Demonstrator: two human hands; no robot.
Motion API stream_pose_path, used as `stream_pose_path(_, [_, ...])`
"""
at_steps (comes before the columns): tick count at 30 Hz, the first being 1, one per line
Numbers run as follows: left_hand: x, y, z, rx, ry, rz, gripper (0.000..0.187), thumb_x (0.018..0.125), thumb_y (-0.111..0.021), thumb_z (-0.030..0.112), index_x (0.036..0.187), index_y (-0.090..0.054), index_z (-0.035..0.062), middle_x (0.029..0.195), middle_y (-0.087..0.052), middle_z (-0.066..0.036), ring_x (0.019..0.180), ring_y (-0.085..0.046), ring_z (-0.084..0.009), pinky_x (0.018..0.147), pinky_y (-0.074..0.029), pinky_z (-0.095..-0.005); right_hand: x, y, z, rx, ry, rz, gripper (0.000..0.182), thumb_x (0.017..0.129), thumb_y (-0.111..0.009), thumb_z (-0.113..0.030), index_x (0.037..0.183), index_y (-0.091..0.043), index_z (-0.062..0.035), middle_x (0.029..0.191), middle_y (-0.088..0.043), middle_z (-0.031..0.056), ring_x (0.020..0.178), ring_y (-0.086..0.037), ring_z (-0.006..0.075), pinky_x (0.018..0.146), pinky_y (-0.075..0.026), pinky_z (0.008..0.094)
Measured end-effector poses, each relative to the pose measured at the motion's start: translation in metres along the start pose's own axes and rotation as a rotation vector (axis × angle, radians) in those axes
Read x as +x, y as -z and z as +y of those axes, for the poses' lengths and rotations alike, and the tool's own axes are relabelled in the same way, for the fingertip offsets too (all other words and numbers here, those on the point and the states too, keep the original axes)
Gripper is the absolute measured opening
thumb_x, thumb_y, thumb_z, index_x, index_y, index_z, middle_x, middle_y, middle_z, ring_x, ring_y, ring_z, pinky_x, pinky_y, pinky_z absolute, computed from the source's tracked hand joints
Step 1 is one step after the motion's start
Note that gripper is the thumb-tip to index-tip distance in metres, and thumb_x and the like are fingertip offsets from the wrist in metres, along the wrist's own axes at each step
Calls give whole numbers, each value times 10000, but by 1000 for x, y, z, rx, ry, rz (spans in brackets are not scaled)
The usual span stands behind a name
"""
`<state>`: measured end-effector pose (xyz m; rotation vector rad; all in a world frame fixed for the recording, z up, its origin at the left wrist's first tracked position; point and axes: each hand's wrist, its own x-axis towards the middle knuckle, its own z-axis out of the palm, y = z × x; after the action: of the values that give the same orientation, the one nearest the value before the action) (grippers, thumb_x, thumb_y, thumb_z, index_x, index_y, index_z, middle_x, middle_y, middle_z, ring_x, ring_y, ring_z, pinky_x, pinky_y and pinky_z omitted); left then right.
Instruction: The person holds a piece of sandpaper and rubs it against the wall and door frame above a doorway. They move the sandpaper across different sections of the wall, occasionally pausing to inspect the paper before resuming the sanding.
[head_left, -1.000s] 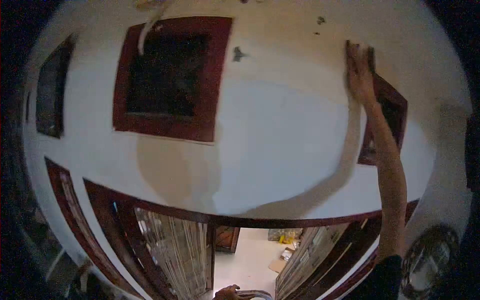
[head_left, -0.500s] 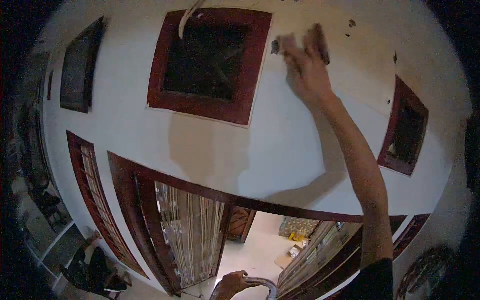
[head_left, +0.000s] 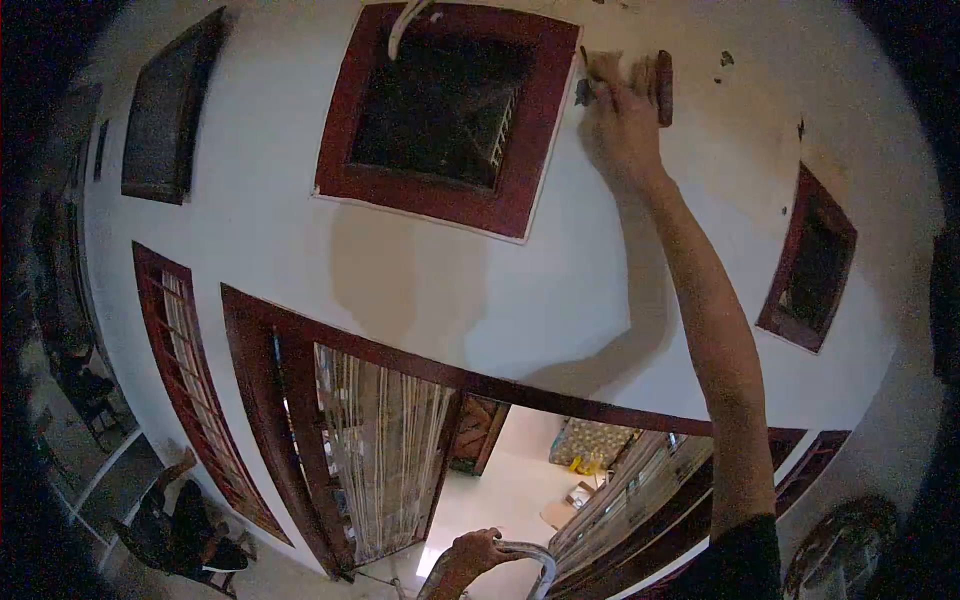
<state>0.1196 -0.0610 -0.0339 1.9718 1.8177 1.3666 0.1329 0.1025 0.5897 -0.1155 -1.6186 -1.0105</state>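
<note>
"Where is the reddish-brown strip [head_left: 665, 88]?"

"High on the wall [head_left: 560, 290], just to the right of the fingers of the raised right hand [head_left: 628, 112]."

"And its long axis?"

"Close to upright, running alongside the fingers, while the forearm slants up and leftward to it from below."

"What is the right grip doing?"

"It seems to be grasping the strip. A pale piece [head_left: 604, 66] shows at the fingertips too; blur hides whether the two are one."

"What lies on the other side?"

"A dark patch [head_left: 583, 93] on the wall, just left of the fingers, between them and the dark-red window frame [head_left: 532, 130]. So the hand sits between strip and patch."

"Could the left hand [head_left: 478, 552] reach it?"

"The right is plainly nearer. The left is far below, clenched round a curved metal rail [head_left: 546, 566] in front of the doorway [head_left: 505, 470]."
</note>
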Motion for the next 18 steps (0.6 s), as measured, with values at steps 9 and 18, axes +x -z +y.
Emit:
stream_pose_path(9, [1,0,-14,-22,-10,-84,652,677,-603,728,874,-654,109,685,-639,-131,635,-638,-306,581,-509,-419,-5,2,0,-150,-4,-114,624,779,-583,-82,1371,-387,-86,1360,-432,204,1293,-315,458,1065,-279,517])
stream_pose_path(18, [10,8,-11,-36,-33,-143,679,672,-592,744,859,-653,94,695,-642,-139,664,-645,-313,604,-514,-428,-50,16,-22,-337,12,-145,498,865,-478,-91,1359,-427,-111,1420,-396,130,1324,-271,449,1084,-290,447])
